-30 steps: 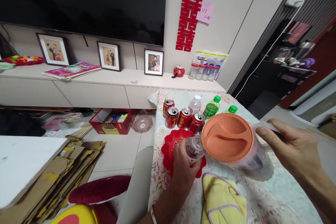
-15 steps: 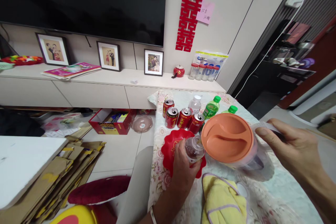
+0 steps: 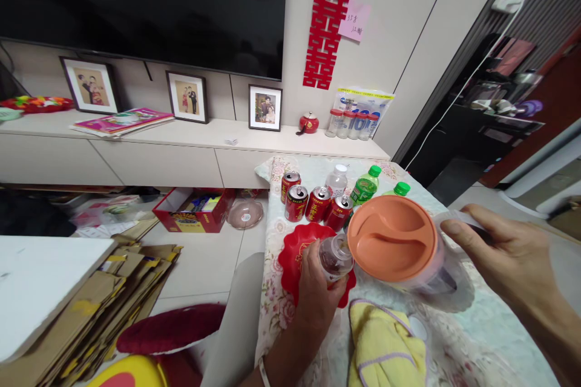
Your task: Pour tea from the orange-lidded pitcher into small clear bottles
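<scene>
My left hand (image 3: 318,281) is wrapped round a clear plastic bottle (image 3: 334,261), held over a red scalloped plate (image 3: 290,248). The bottle's mouth has no cap and meets the edge of a pitcher. That clear pitcher (image 3: 436,290) with an orange lid (image 3: 394,236) is tilted toward the bottle, and my right hand (image 3: 490,242) grips its handle. The lid hides the spout, so I cannot tell whether liquid is flowing. A folded yellow towel (image 3: 385,344) lies on the table just below the pitcher.
Several red cans (image 3: 318,202) stand behind the plate. Beside them are a clear bottle with a white cap (image 3: 336,180) and green-capped bottles (image 3: 365,186). A flowered cloth (image 3: 276,314) covers the table. On the floor at left are flattened cardboard (image 3: 104,296) and a red box (image 3: 195,211).
Both hands, the bottle and the pitcher keep nearly the same places and tilt. The whole view has shifted very slightly.
</scene>
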A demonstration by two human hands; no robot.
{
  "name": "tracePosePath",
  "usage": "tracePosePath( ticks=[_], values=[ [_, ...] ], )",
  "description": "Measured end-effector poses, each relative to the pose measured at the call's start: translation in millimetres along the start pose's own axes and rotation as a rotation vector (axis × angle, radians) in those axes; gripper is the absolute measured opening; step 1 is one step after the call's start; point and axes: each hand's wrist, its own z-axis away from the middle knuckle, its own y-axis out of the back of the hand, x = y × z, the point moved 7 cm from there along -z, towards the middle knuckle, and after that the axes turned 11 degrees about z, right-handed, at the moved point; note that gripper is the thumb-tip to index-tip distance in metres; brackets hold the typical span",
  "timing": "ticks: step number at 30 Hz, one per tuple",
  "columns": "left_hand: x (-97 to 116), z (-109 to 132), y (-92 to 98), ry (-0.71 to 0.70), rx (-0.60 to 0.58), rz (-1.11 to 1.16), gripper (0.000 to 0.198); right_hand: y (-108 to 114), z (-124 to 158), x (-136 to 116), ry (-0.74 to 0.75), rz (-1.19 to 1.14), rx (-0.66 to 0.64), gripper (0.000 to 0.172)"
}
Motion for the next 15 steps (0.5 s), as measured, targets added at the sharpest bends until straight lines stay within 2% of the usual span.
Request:
tracePosePath(
  ticks=[5,15],
  values=[
    [2.7,-0.8,1.1,-0.022,0.004,-0.006,0.077,-1.5,-0.7,-0.2,0.004,0.005,-0.002,0.052],
    [-3.7,2.2,-1.1,0.021,0.008,0.013,0.078,1.0,-0.9,-1.2,0.017,0.008,0.001,0.052]
  ],
)
